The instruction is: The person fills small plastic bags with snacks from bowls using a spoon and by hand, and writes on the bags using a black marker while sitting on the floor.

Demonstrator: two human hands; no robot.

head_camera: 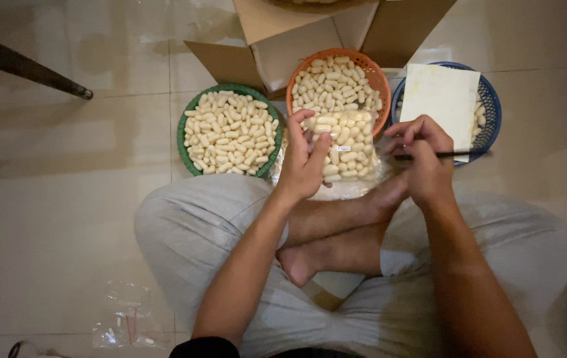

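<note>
A person sits cross-legged on a pale tiled floor [65, 219], seen from above. At centre frame the left hand [302, 162] holds a clear plastic bag [346, 146] packed with small cream-coloured pieces; the fingers are curled round the bag's left edge, thumb on its near face, so the bag lies directly right of the palm with its long axis running up and down the frame. The right hand [422, 156], right of centre, is closed with fingertips pressed together around a thin dark stick [446, 155], which lies level and extends rightwards, away from the bag; this hand sits just beside the bag's right edge, apart from it. Behind the bag stands an orange basket [372, 69] full of the same pieces; a green basket [188, 126] of them stands to the left, and a blue basket [491, 109] to the right bears a pale rectangular sheet [441, 96]. An open cardboard box [283, 40] occupies the upper centre. Crossed bare feet [336, 248] lie below the hands. Nothing stands between the two hands. A crumpled empty clear bag [128, 321] lies at lower left; a dark slanting leg [25, 66] crosses the upper left.
</note>
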